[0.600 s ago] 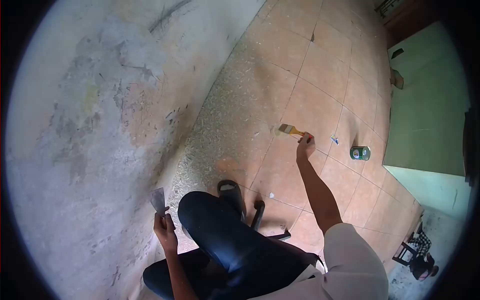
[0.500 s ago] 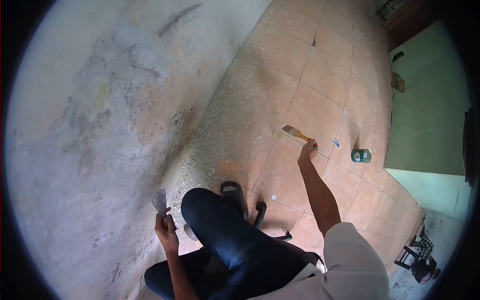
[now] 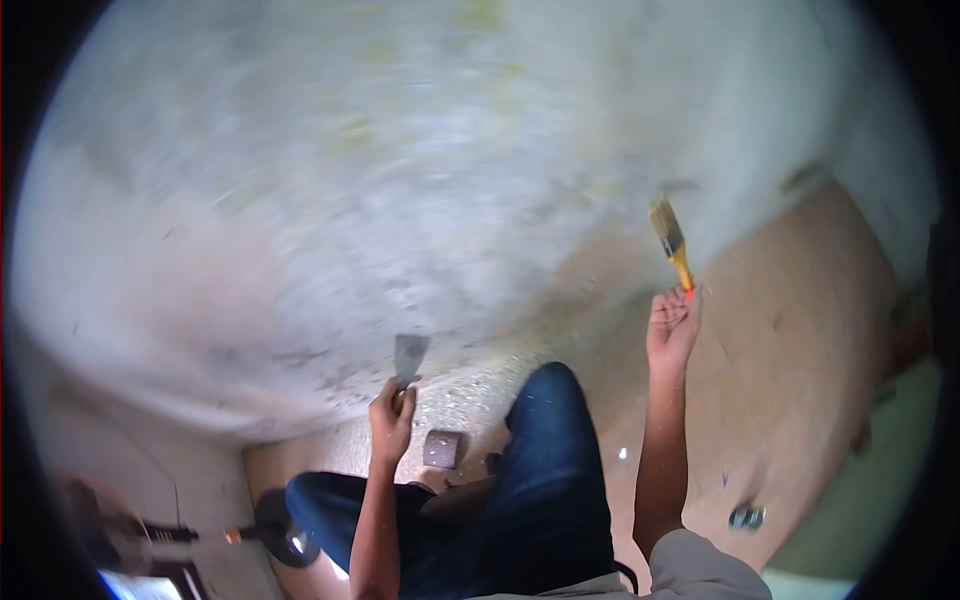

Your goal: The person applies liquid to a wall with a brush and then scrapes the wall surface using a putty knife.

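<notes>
My left hand (image 3: 392,415) is closed round the handle of a metal scraper (image 3: 410,358), its flat blade pointing up towards the stained wall (image 3: 400,200). To the right, my right hand (image 3: 675,318) pinches the end of a yellow-handled paintbrush (image 3: 670,236), whose pale bristles point up and to the left, in front of the wall. Both tools stand out from the hands, and whether either touches the wall cannot be made out. Parts of the wall are blurred.
Paint chips litter the floor (image 3: 740,400) by the wall. A small brown block (image 3: 442,449) lies near my knees. A green can (image 3: 747,517) stands at the lower right. A dark round object (image 3: 285,530) is at the lower left.
The view has swung left to face the wall. The brush has moved from over the floor tiles to in front of the wall, bristles now upward. Both hands keep their tools.
</notes>
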The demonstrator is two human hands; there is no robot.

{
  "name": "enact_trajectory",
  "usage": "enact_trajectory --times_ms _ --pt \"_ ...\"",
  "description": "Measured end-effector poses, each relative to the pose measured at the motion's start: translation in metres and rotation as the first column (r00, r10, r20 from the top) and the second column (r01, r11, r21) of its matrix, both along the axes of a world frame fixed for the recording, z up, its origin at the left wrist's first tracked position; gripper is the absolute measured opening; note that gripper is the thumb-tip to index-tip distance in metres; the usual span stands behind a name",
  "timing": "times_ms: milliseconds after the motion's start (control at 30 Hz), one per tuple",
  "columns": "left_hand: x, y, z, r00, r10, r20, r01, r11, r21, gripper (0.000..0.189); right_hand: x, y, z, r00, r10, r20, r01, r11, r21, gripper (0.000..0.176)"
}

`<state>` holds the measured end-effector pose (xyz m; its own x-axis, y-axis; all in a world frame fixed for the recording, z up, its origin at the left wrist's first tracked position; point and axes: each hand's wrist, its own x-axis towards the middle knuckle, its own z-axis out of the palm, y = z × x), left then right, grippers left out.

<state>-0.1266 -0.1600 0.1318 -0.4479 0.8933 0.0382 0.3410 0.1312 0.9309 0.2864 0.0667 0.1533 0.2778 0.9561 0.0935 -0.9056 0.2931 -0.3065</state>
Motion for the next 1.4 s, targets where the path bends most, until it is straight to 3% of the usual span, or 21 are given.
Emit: enact_trajectory --times_ms 33,133,200,267,333,433,500,567,600,633,700,733,767,867,1000,1067,1167,1267,1300,1333,1400 --pt "-0.008 -0.010 0.016 0.998 0.033 0.044 -0.037 0.996 0.081 0.021 -0.045 -0.001 0.044 0.997 0.070 0.013 -0.071 0.997 0.035 0.029" --pt "-0.049 -0.046 0.056 0.985 0.173 -0.005 -0.170 0.969 0.179 0.021 -0.179 -0.037 0.153 0.972 0.018 0.236 -0.035 0.997 0.064 0.033" --pt "-0.082 -0.057 0.056 0.951 0.233 0.202 -0.290 0.896 0.335 0.020 -0.274 -0.064 0.193 0.881 -0.002 0.473 -0.125 0.963 0.237 0.043" --pt "-0.117 -0.065 0.051 0.915 0.314 0.254 -0.393 0.838 0.378 0.021 -0.352 -0.088 0.216 0.814 -0.009 0.580 -0.248 0.899 0.362 0.044" --pt "-0.121 -0.073 0.064 0.874 0.430 0.227 -0.486 0.773 0.408 0.021 -0.374 -0.118 0.250 0.788 -0.005 0.616 -0.315 0.856 0.410 0.043" --pt "-0.153 -0.075 0.048 0.641 0.346 0.685 -0.688 0.654 0.314 0.022 -0.469 -0.161 0.257 0.662 -0.099 0.743 -0.466 0.722 0.512 0.037" --pt "-0.162 -0.084 0.046 0.423 0.200 0.884 -0.720 0.667 0.193 0.022 -0.505 -0.175 0.266 0.627 -0.164 0.762 -0.520 0.639 0.566 0.033" --pt "-0.162 -0.085 0.041 0.230 -0.020 0.973 -0.742 0.643 0.188 0.026 -0.523 -0.172 0.282 0.605 -0.333 0.723 -0.465 0.589 0.661 0.025" --pt "-0.167 -0.089 0.036 0.223 -0.030 0.974 -0.753 0.630 0.192 0.026 -0.532 -0.169 0.290 0.569 -0.496 0.656 -0.411 0.519 0.749 0.021" --pt "-0.169 -0.094 0.034 0.179 -0.089 0.980 -0.746 0.637 0.195 0.029 -0.531 -0.175 0.305 0.572 -0.498 0.652 -0.419 0.506 0.754 0.021" --pt "-0.172 -0.096 0.030 0.126 -0.153 0.980 -0.738 0.646 0.196 0.031 -0.521 -0.187 0.334 0.300 -0.927 0.227 -0.271 0.145 0.952 0.026" --pt "-0.172 -0.097 0.033 0.131 -0.144 0.981 -0.765 0.615 0.193 0.031 -0.521 -0.190 0.346 0.329 -0.935 0.131 -0.248 0.048 0.968 0.035" --pt "-0.173 -0.096 0.035 0.133 -0.137 0.982 -0.788 0.586 0.188 0.030 -0.523 -0.190 0.355 0.325 -0.937 0.125 -0.251 0.042 0.967 0.035" --pt "-0.170 -0.096 0.047 0.104 -0.154 0.982 -0.801 0.573 0.175 0.026 -0.533 -0.193 0.381 0.150 -0.979 -0.138 -0.253 -0.172 0.952 0.042" --pt "-0.169 -0.089 0.037 0.076 -0.202 0.976 -0.788 0.588 0.183 0.026 -0.548 -0.188 0.389 0.053 -0.979 -0.197 -0.291 -0.204 0.935 0.038" --pt "-0.168 -0.090 0.041 0.060 -0.205 0.977 -0.786 0.594 0.173 0.025 -0.553 -0.185 0.367 -0.047 -0.965 -0.259 -0.384 -0.222 0.896 0.035" --pt "-0.169 -0.090 0.039 0.046 -0.227 0.973 -0.786 0.593 0.176 0.025 -0.545 -0.191 0.310 -0.078 -0.954 -0.290 -0.496 -0.216 0.841 0.035" --pt "-0.171 -0.096 0.043 0.038 -0.256 0.966 -0.799 0.572 0.184 0.025 -0.526 -0.213 0.255 -0.020 -0.978 -0.206 -0.622 -0.149 0.768 0.037" --pt "-0.171 -0.100 0.045 0.024 -0.274 0.962 -0.810 0.558 0.179 0.026 -0.524 -0.219 0.242 0.014 -0.996 -0.084 -0.691 -0.070 0.720 0.033" --pt "-0.172 -0.103 0.044 0.028 -0.269 0.963 -0.813 0.554 0.179 0.026 -0.524 -0.221 0.234 0.038 -0.998 0.043 -0.755 0.000 0.655 0.029" --pt "-0.173 -0.106 0.041 0.044 -0.287 0.957 -0.827 0.527 0.196 0.028 -0.531 -0.215 0.241 -0.006 -0.996 0.084 -0.754 0.060 0.654 0.023"
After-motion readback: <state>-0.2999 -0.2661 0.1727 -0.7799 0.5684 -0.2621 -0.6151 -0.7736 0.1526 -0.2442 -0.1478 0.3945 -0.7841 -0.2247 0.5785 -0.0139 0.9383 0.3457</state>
